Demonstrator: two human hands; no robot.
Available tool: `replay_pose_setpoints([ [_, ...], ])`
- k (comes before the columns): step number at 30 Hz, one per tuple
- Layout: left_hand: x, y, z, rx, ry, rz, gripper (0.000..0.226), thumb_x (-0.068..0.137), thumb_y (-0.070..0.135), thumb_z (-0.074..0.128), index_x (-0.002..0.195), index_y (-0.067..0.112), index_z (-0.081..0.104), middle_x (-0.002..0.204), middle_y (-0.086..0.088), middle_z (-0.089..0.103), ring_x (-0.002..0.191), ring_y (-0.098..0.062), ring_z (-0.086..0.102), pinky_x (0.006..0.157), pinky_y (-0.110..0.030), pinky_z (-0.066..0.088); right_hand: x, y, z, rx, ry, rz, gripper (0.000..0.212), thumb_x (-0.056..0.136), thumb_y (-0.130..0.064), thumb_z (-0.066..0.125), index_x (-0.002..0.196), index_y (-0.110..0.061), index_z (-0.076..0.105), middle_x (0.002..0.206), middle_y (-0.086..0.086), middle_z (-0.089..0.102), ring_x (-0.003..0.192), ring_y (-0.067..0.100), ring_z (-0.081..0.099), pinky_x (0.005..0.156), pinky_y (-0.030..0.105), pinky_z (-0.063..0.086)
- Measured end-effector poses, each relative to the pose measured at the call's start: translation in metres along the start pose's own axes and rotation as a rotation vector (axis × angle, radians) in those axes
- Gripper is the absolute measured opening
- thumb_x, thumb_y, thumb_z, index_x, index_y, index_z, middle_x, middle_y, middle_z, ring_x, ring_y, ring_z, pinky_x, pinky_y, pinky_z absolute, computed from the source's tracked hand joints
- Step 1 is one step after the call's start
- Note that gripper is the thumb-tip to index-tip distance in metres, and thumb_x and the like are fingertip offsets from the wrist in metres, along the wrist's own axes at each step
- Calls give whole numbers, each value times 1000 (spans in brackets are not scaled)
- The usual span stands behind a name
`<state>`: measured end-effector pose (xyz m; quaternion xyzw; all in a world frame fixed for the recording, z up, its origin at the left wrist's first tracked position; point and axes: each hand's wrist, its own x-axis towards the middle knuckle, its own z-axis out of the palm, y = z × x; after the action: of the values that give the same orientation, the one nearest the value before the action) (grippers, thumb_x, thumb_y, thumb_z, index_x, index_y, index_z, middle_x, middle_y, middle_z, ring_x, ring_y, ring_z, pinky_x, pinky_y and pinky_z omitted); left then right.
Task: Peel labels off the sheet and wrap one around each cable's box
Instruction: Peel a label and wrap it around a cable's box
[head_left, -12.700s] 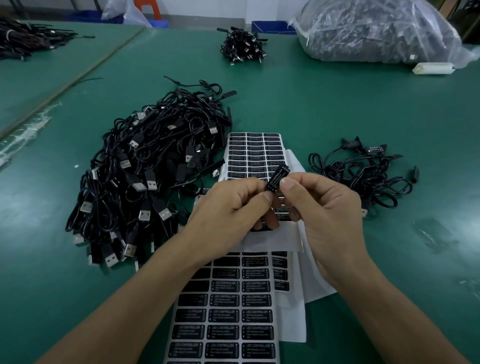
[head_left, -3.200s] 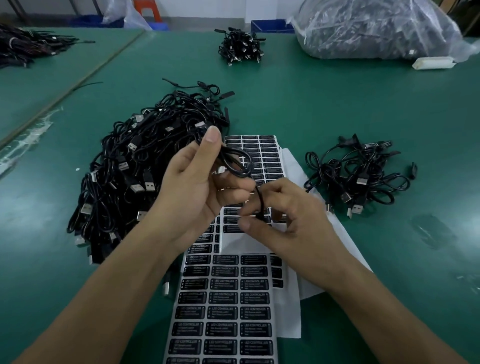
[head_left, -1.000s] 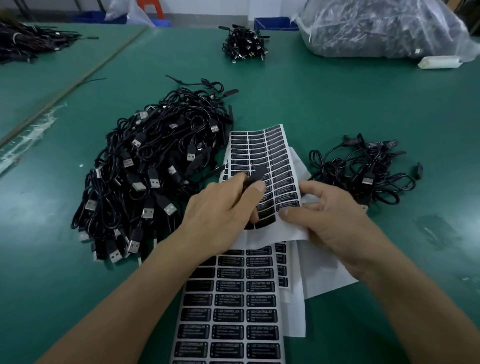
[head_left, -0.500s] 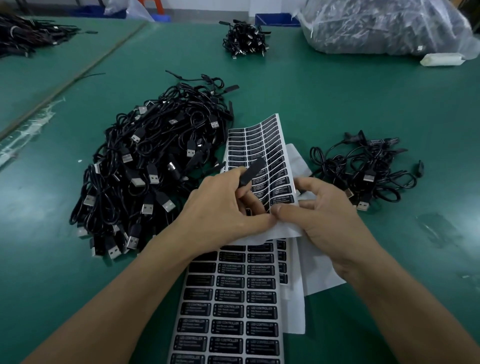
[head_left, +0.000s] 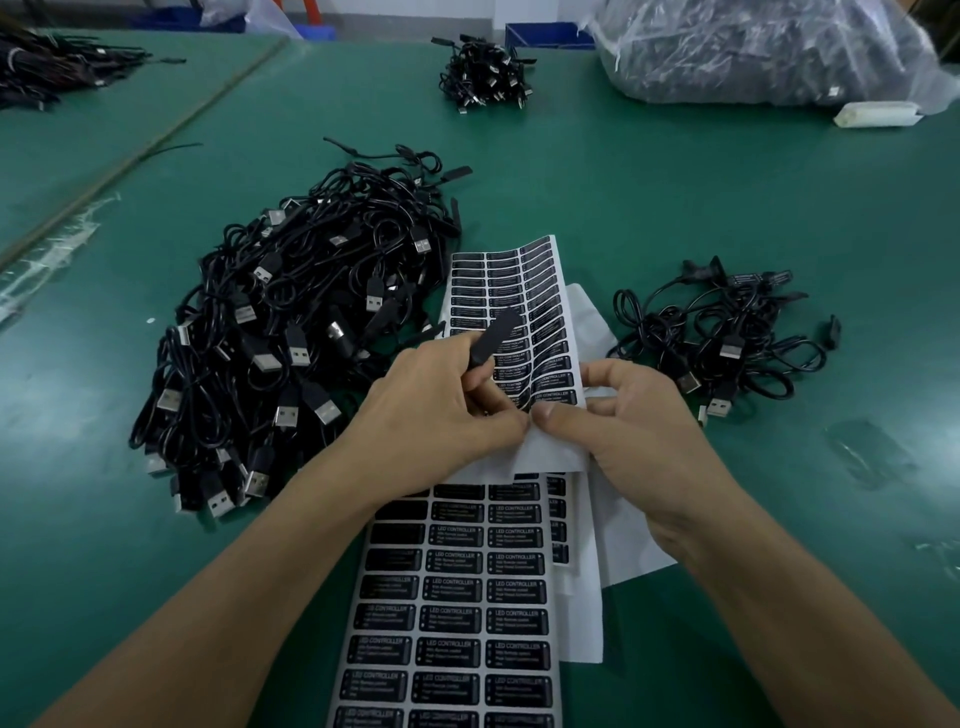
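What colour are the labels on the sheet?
Labels: black with white print; head view.

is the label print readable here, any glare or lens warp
Head view: LED CONTROLLER reads on the flat sheet, the lines under it blur; far rows of the held sheet are too small to read; highlights glint on the bag; the table seam looks near straight, so little warp shows.

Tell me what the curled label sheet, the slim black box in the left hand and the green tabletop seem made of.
Curled label sheet: glossy paper backing, bends softly. Slim black box: matte plastic probably, rigid edges. Green tabletop: likely rubbery mat, dull sheen.
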<state>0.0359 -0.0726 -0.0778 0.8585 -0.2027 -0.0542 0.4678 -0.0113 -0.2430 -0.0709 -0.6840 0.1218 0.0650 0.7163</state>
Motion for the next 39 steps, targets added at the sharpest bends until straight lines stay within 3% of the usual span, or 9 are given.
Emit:
replay_pose_setpoints([
  [6,0,-1,0,17,53,-7,32,67,29,66,66,30,34,72,-4,70,69,-29,63,66,-55,54,0,-1,1,-21,33,-1,29,86,-1,74,109,-10,59,79,5,78,71,18,76,59,27,60],
  [11,2,1,-3,-200,179,-32,36,60,27,62,69,23,27,57,-9,51,61,-15,44,58,-37,42,-3,2,3,-290,104,-121,35,83,-11,76,106,-31,57,88,-2,77,79,17,75,78,45,60],
  [16,3,4,-6,-320,231,-37,34,67,14,63,62,27,33,65,-27,45,63,-24,39,61,-39,40,-7,4,5,-546,120,-234,44,80,-26,80,110,-40,50,72,-22,67,66,-2,61,57,13,45],
  [19,2,7,-5,-324,220,-31,36,68,12,64,62,30,33,72,-38,48,64,-25,39,63,-41,40,-10,8,5,-818,242,-313,78,73,-42,80,139,-37,38,108,-15,47,93,7,50,71,22,42],
  [22,3,4,-2,-302,242,-28,40,67,13,66,67,26,28,64,-29,53,61,-21,41,61,-39,40,-12,6,9,-905,303,-572,55,73,-36,81,121,-27,56,103,-9,42,90,9,49,68,13,37],
  [24,4,3,0,-303,243,-28,41,66,13,66,68,23,27,59,-18,59,58,-18,42,59,-39,41,-13,6,13,-931,294,-662,34,74,-30,82,102,-20,65,95,-6,48,87,13,53,64,24,46],
  [32,2,8,-1,-278,229,-47,41,67,13,68,66,26,28,69,-35,52,61,-23,45,59,-55,47,-7,10,18,-1038,344,-686,5,85,-19,75,82,-15,73,77,-1,59,80,19,52,68,24,33],
  [36,2,5,1,-322,227,-38,32,76,18,64,68,18,32,66,-25,60,55,-13,56,56,-30,49,-6,9,16,-950,286,-597,9,86,-21,72,78,-20,74,76,-5,60,79,13,55,70,23,39],
  [39,1,7,0,-350,170,-61,31,89,32,43,63,24,56,66,-9,68,55,-9,56,70,-18,46,-4,5,11,-592,266,-490,15,85,-22,74,71,-28,73,69,-11,67,67,2,58,63,12,42],
])
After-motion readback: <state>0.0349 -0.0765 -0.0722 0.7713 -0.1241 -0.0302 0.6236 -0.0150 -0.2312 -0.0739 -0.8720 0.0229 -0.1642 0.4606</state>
